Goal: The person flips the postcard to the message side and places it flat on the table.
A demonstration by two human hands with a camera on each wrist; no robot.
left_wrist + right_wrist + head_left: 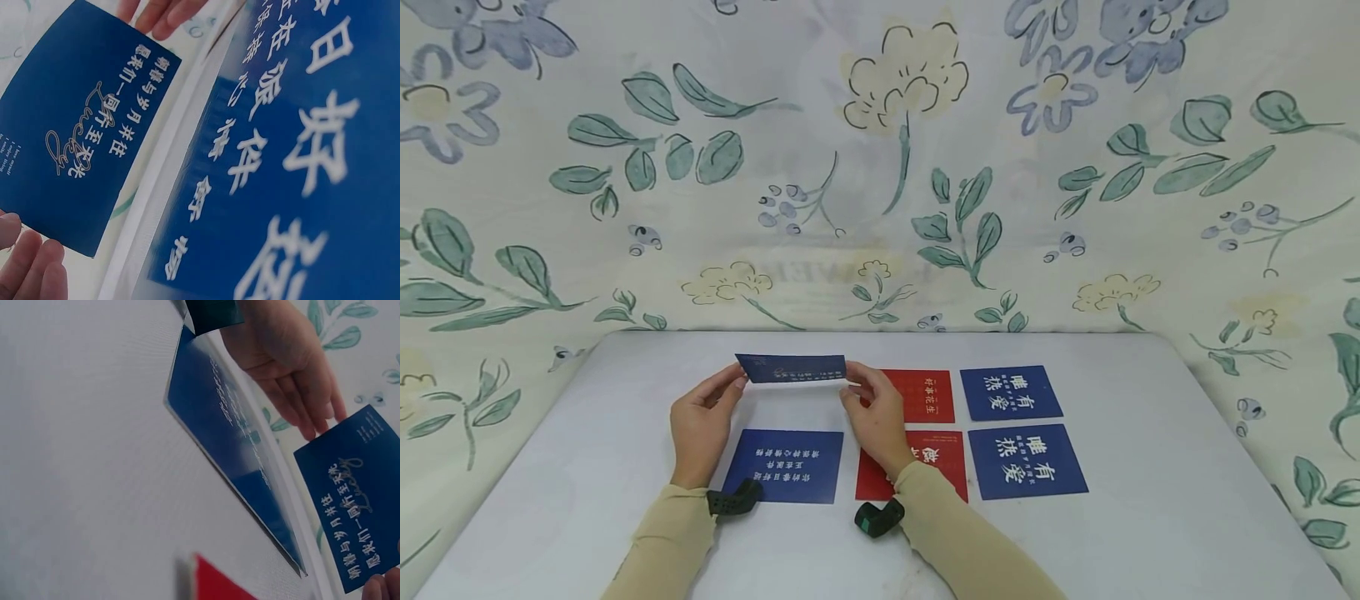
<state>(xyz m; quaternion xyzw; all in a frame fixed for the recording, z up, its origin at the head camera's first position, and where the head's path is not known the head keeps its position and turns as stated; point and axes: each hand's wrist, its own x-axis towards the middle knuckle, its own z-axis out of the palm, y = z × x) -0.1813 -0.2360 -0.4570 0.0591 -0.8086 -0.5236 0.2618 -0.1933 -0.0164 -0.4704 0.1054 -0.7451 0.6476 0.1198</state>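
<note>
Between both hands a dark blue card (793, 369) with white print is raised above the table and tilted. My left hand (702, 429) pinches its left end, and my right hand (877, 417) pinches its right end. In the left wrist view the held card (69, 187) shows white characters and looping script lettering; the right wrist view shows that same face of the card (350, 481). Below the hands, another blue card (786, 479) with white characters lies flat on the table. My right hand and forearm partly cover two red cards (936, 396) stacked front to back.
Two more blue cards, a rear one (1011, 393) and a front one (1028, 462), lie right of the red ones. The white table (1165, 500) meets a floral cloth (880, 208) at its back edge. Dark wrist devices (735, 498) sit on both wrists.
</note>
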